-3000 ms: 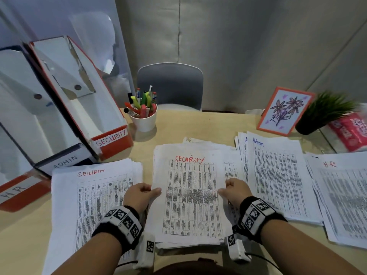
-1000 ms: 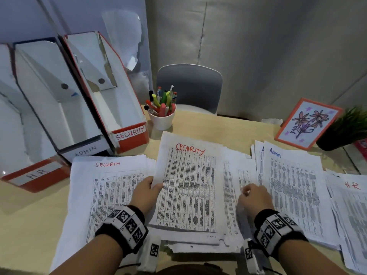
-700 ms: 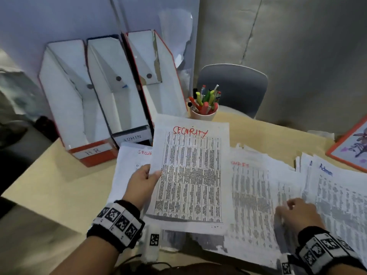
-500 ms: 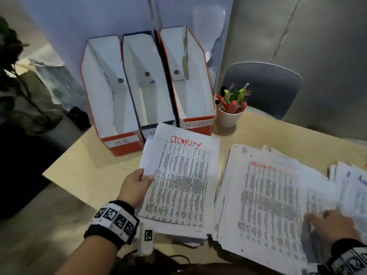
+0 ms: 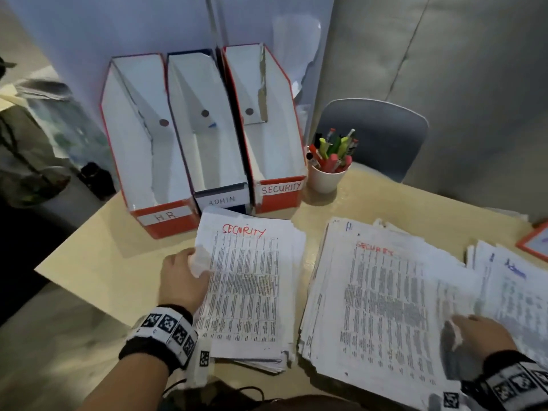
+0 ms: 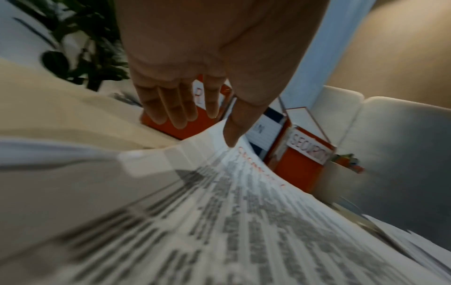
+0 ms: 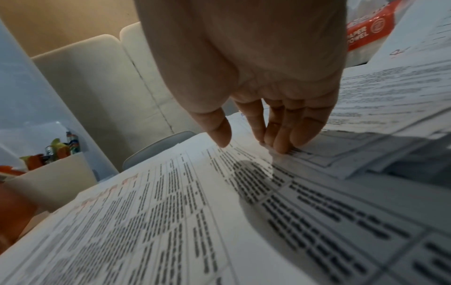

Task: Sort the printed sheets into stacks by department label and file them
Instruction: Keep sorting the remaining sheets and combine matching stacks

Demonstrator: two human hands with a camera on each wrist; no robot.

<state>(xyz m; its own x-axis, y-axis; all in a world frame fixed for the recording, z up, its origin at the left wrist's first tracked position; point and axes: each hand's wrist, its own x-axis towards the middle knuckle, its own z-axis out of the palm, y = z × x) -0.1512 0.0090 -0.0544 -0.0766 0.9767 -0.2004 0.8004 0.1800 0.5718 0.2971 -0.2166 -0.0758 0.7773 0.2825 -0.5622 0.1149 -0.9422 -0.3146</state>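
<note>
My left hand [image 5: 184, 277] is at the left edge of the top SECURITY sheet [image 5: 246, 292], which lies on the Security stack in front of the file boxes. In the left wrist view its thumb [image 6: 234, 133] rests on that sheet and its straight fingers [image 6: 171, 113] reach past the edge. My right hand [image 5: 477, 333] lies on the mixed pile [image 5: 379, 307], whose top sheet also reads SECURITY. Its fingertips [image 7: 283, 146] press beside a curled sheet edge. Three open file boxes stand behind: HR [image 5: 166, 216], ADMIN [image 5: 222, 200], SECURITY [image 5: 280, 189].
A white cup of pens [image 5: 326, 176] stands right of the SECURITY box, with a grey chair [image 5: 379, 137] behind the table. An Admin stack [image 5: 516, 280] lies at the far right, next to an orange picture frame [image 5: 533, 241]. The table's left edge [image 5: 74, 280] is close to my left hand.
My left hand lifted a SECURITY sheet off the mixed pile, carried it left and laid it on the Security stack. My right hand stayed on the mixed pile. The view swung left.
</note>
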